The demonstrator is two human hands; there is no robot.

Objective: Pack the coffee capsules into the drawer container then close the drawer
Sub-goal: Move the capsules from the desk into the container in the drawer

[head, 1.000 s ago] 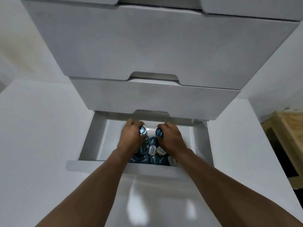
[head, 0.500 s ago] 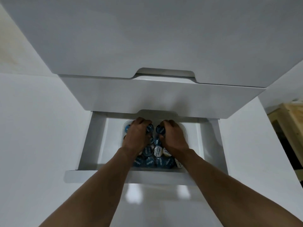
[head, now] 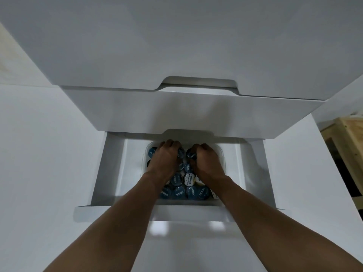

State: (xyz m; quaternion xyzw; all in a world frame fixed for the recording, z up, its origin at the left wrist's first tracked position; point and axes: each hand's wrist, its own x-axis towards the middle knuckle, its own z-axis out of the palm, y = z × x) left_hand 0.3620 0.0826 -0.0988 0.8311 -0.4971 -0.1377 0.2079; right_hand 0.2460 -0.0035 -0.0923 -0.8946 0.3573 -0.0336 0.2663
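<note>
A white cabinet fills the view. Its bottom drawer stands pulled out, and the closed drawer above overhangs its back edge, shadowing the far part of the inside. To the right, past the cabinet side, stands a pale wooden frame.

Inside the open drawer sits a clear container, near the middle, with bare drawer floor on both sides. It is packed with capsules, mostly blue-lidded, with a few white or cream lids among them. The front row lies just behind the drawer front.

Both forearms reach over the drawer front and cover much of the container. The left hand lies knuckles up over the back left capsules, its fingers curled down around one blue capsule. The right hand mirrors it at the back right, fingers bent closed on another blue capsule. The two hands are near each other but apart.

Several blue lids carry white lettering that seems to read "excelso"; the smaller print on the white lids is too fine to read.
</note>
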